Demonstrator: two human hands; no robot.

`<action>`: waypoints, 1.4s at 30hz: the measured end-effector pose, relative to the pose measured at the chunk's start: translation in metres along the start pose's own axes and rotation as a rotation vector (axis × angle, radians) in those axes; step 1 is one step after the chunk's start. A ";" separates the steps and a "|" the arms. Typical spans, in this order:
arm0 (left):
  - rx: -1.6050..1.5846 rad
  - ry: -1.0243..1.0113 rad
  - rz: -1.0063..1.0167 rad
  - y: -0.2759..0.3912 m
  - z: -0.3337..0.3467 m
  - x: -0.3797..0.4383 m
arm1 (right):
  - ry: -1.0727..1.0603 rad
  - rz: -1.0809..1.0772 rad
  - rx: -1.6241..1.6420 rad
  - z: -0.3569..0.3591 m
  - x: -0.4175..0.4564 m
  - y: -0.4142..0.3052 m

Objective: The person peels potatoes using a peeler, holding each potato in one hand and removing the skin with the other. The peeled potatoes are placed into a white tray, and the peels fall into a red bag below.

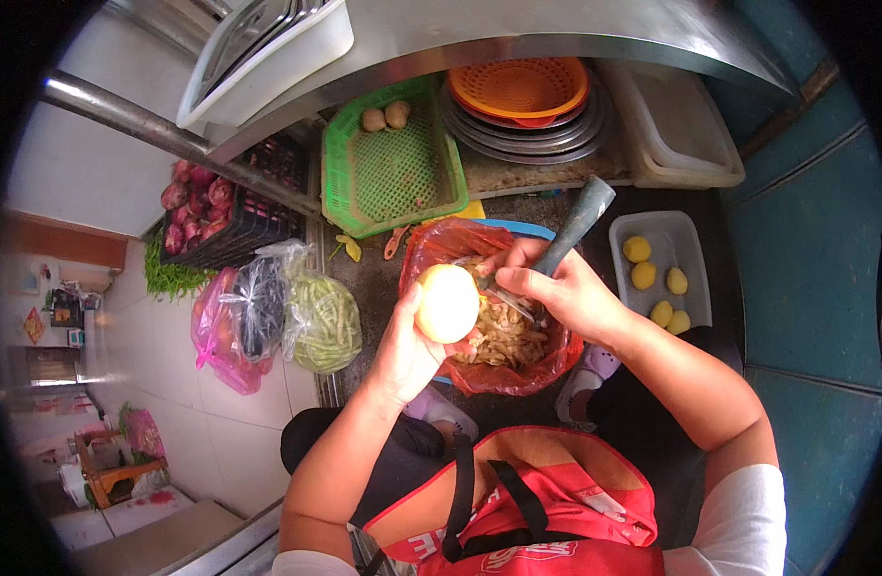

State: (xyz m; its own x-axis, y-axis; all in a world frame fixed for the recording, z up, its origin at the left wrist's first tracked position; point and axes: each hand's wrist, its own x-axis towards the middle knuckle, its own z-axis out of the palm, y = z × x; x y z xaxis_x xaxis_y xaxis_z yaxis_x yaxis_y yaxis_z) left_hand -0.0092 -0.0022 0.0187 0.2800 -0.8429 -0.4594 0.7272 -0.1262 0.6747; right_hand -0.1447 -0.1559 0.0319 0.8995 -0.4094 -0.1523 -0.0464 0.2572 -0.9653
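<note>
My left hand [405, 353] holds a peeled potato [447, 304], brightly lit, over a bin lined with a red plastic bag [452, 241]. Peelings [509, 335] lie heaped in the bag. In my right hand [556, 288] is a knife or peeler with a thick grey-green handle [574, 223] that points up and away from me; its metal end, partly hidden by the fingers, is beside the potato, over the peelings. Several peeled potatoes [643, 276] rest in a grey plastic tub [702, 266] to the right.
A green plastic basket [390, 173] with a few unpeeled potatoes [397, 114] stands ahead, beside stacked metal trays [527, 147] and an orange colander [520, 86]. At left are a crate of red onions [218, 194] and bagged green beans [326, 317]. A steel counter edge [527, 47] overhangs the front.
</note>
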 end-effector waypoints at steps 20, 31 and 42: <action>-0.180 -0.214 -0.275 -0.004 0.006 -0.007 | 0.021 -0.200 -0.021 0.006 0.002 0.003; -0.182 -0.213 -0.263 -0.007 -0.002 -0.004 | 0.248 -0.243 -0.272 0.006 0.005 0.003; -0.232 0.038 -0.096 -0.006 -0.006 0.005 | 0.031 -0.175 -0.204 -0.003 0.013 0.028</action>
State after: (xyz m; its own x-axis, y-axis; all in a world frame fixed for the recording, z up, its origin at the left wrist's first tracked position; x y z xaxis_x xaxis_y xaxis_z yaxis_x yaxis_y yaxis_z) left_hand -0.0080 -0.0029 0.0091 0.2226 -0.8122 -0.5392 0.8750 -0.0775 0.4779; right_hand -0.1350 -0.1568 0.0027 0.8880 -0.4595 0.0176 0.0198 -0.0002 -0.9998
